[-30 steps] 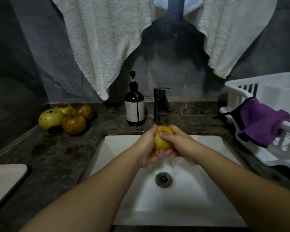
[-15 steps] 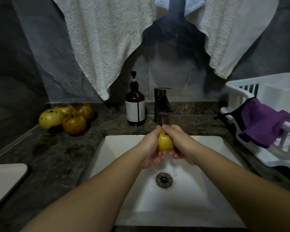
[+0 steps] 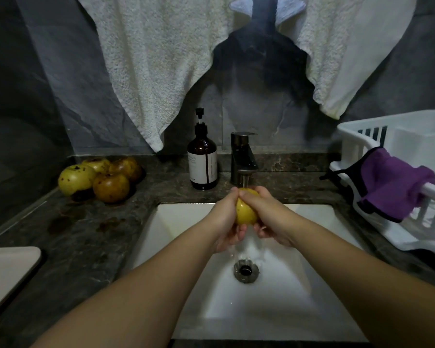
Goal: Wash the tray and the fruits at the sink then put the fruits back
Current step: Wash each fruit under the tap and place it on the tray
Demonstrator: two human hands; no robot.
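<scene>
Rotated since a moment ago, the yellow apple (image 3: 246,212) sits under the faucet (image 3: 244,159) at twelve o'clock over the sink (image 3: 312,285), left hand (image 3: 227,222) and right hand (image 3: 266,214) both clasping it; turning it steadily should rinse every side.

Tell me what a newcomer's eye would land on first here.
First, the yellow fruit gripped between the left hand and right hand under the running faucet, above the white sink. Next, the pile of spotted fruits on the dark counter at left, and the purple cloth draped over the white dish rack at right.
</scene>
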